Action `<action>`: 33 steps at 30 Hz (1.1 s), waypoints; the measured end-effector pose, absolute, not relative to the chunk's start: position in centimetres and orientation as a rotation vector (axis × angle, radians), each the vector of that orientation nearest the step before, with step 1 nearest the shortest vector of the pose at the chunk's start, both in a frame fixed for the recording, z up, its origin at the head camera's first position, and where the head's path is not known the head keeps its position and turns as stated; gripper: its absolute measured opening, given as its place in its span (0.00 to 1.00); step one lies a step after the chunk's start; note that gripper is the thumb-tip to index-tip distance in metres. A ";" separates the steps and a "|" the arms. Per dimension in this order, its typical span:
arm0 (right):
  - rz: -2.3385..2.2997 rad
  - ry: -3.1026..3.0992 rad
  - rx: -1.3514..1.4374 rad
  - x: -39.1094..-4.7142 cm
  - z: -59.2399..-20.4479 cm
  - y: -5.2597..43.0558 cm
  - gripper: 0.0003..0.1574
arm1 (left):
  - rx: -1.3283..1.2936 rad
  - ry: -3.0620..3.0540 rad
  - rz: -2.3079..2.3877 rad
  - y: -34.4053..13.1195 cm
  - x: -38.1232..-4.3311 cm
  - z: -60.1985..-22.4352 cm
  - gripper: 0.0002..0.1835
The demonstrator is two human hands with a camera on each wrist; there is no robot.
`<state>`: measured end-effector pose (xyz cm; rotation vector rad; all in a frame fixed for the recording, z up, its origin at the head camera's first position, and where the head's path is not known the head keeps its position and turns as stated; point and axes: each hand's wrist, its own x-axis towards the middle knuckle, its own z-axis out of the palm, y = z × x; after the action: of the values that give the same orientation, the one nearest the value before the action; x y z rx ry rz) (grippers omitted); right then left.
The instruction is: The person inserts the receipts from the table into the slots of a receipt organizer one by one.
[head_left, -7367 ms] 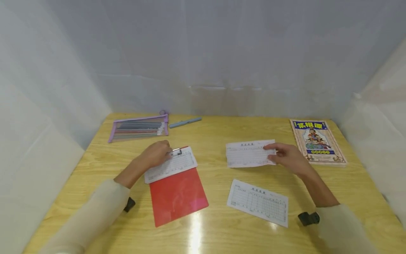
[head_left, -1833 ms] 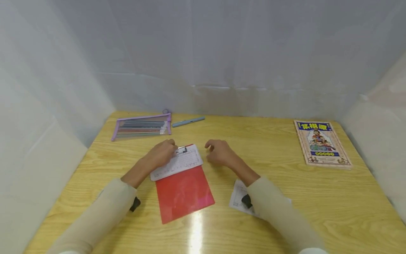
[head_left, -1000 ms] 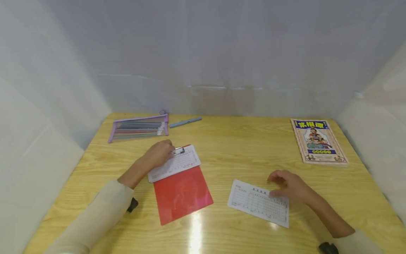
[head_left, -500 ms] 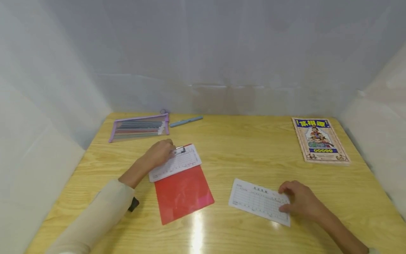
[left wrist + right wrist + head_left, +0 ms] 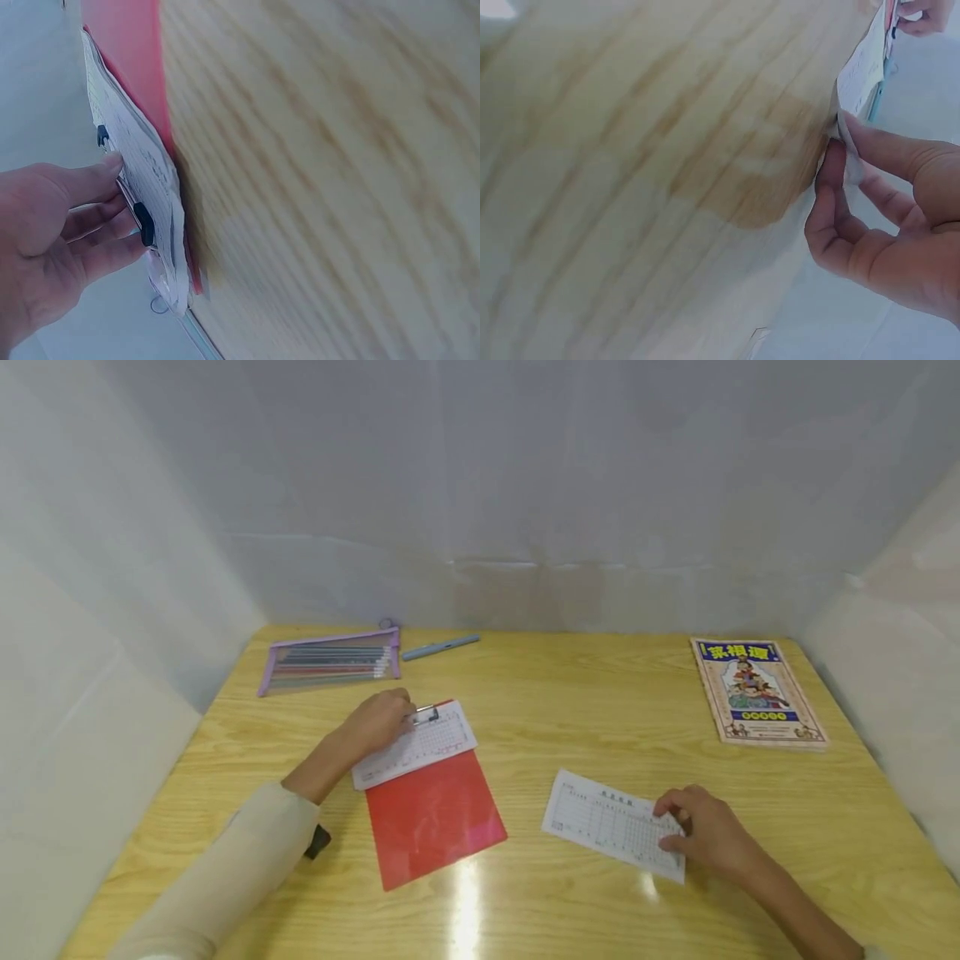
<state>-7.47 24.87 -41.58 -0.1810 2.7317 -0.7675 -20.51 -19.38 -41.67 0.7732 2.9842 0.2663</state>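
A red clipboard [image 5: 438,822] lies left of the middle of the table, with printed paper forms [image 5: 420,752] across its upper half under a metal clip [image 5: 429,717]. My left hand [image 5: 373,725] grips this clip; the left wrist view shows the thumb on one side of the clip [image 5: 144,223] and the fingers on the other. To the right, my right hand [image 5: 708,837] pinches the right end of a single printed form [image 5: 603,818]. In the right wrist view, thumb and index finger hold the edge of that form [image 5: 862,71], which tilts up from the table.
A mesh pencil pouch [image 5: 330,664] with purple edging and several pencils lies at the back left. Beside it is a blue pen [image 5: 441,647]. A booklet with a cartoon cover [image 5: 757,693] lies at the back right of the wooden table [image 5: 570,710].
Seconds ago my right hand held another form, then was by the clipboard without it. It has since moved right and pinched the remaining form, shifting it slightly. My left hand stays at the clip.
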 end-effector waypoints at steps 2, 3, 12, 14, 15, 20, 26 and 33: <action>-0.761 2.751 -0.163 -7.4 -41.7 24.9 0.22 | 0.772 2.983 0.265 -19.3 -20.5 -41.7 0.06; -0.755 2.763 -0.159 -7.4 -41.8 25.0 0.22 | 0.773 2.984 0.263 -19.3 -20.5 -41.7 0.06; -0.806 2.811 -0.134 -8.1 -41.5 25.9 0.15 | 0.790 2.993 0.249 -19.2 -20.5 -41.9 0.06; -0.825 2.824 -0.183 -8.4 -41.3 26.1 0.14 | 0.799 2.996 0.238 -19.2 -20.4 -41.9 0.06; -0.836 2.824 -0.196 -8.5 -41.2 26.1 0.14 | 0.806 2.995 0.231 -19.2 -20.4 -41.9 0.06; -0.959 2.775 -0.194 -9.8 -40.8 25.7 0.18 | 0.838 2.992 0.212 -19.3 -20.4 -41.7 0.06; -1.192 2.673 -0.352 -12.1 -40.6 24.5 0.19 | 0.910 2.999 0.231 -19.1 -20.6 -41.7 0.05; -1.408 2.501 -0.483 -14.7 -39.1 22.1 0.20 | 0.932 2.980 0.237 -18.2 -21.0 -42.0 0.06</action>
<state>-14.69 22.11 -39.12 -0.4828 2.5015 -1.4081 -21.03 -18.15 -42.00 0.9321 2.9801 0.2367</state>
